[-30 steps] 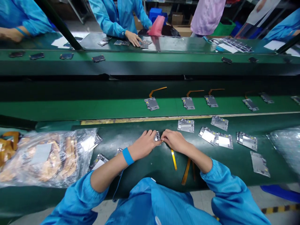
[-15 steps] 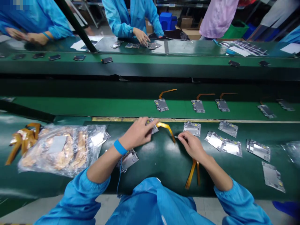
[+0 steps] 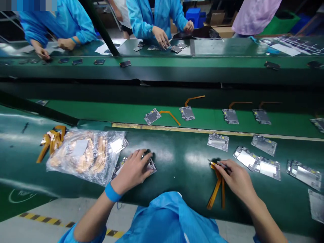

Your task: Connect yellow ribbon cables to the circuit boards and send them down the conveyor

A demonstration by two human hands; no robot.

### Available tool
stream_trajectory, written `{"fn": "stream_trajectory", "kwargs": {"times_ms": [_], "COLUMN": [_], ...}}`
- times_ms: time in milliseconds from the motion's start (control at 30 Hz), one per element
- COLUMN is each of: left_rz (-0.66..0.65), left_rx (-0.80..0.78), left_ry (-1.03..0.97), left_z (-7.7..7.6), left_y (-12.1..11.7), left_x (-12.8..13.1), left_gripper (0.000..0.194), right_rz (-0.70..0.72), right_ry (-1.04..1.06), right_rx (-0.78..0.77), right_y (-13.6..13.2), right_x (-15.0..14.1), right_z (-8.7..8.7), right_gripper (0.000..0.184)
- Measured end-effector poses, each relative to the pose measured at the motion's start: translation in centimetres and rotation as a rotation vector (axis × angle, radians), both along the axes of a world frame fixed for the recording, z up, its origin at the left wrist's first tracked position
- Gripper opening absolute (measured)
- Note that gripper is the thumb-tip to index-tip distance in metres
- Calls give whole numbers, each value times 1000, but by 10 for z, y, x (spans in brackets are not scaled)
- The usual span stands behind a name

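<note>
My left hand (image 3: 133,170), with a blue wristband (image 3: 112,192), lies over a circuit board (image 3: 152,166) on the green bench. Its fingers curl round the board, hiding much of it. A second board (image 3: 119,167) shows partly under the hand's left side. My right hand (image 3: 235,177) pinches dark tweezers (image 3: 222,165). Their tip is at the upper end of several orange flex cables (image 3: 215,192) lying on the bench. On the belt ahead sits a board (image 3: 153,116) with a bent orange flex cable (image 3: 170,115) attached.
Left of my left hand lies a clear plastic bag (image 3: 83,152) of flex cables, with loose orange cables (image 3: 52,141) beside it. Several bare boards (image 3: 218,141) spread to the right. More cabled boards (image 3: 186,113) sit on the green belt (image 3: 121,113). Co-workers' hands (image 3: 161,36) work across the line.
The cabled board has left my left hand and lies on the belt. My left hand has moved back and left onto another board; my right hand has come down to the loose cables.
</note>
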State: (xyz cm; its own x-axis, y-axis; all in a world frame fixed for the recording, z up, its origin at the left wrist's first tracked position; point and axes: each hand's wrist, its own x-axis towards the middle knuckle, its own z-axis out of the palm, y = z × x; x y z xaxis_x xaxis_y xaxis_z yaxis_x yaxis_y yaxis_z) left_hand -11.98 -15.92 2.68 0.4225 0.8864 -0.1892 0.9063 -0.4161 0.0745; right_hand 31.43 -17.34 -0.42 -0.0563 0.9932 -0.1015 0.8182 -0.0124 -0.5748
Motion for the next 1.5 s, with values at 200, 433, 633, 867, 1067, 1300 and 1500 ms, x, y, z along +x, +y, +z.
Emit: {"fn": "stream_trajectory", "kwargs": {"times_ms": [200,433,633,867,1067,1300,1500], "left_rz": [-79,-127,-287,-444,-499,-552,-579], "left_rx": [11,75,27,-88,-100,-134,-136], "left_ry": [72,-66,-107,-93,-160,-115,-84], "left_z": [-10,-11,12,0,-3,3,4], "left_y": [-18,-4,21,47,52,60,65], "left_x": [2,7,71,129,121,128,136], "left_gripper": [53,47,50,50,42,38,26], "right_rz": [-77,-33,41,58,17,152,201], "right_ry": [-94,-108,-159,-118,-71,215,238], "right_rx": [12,-48,-100,-168,-159,-209,-291], "right_y": [-4,-2,6,15,14,22,32], "right_x": [9,0,-8,-5,3,-25,-59], "right_z": [7,16,10,15,30,41,22], "right_gripper": [45,34,24,21,30,36,28]}}
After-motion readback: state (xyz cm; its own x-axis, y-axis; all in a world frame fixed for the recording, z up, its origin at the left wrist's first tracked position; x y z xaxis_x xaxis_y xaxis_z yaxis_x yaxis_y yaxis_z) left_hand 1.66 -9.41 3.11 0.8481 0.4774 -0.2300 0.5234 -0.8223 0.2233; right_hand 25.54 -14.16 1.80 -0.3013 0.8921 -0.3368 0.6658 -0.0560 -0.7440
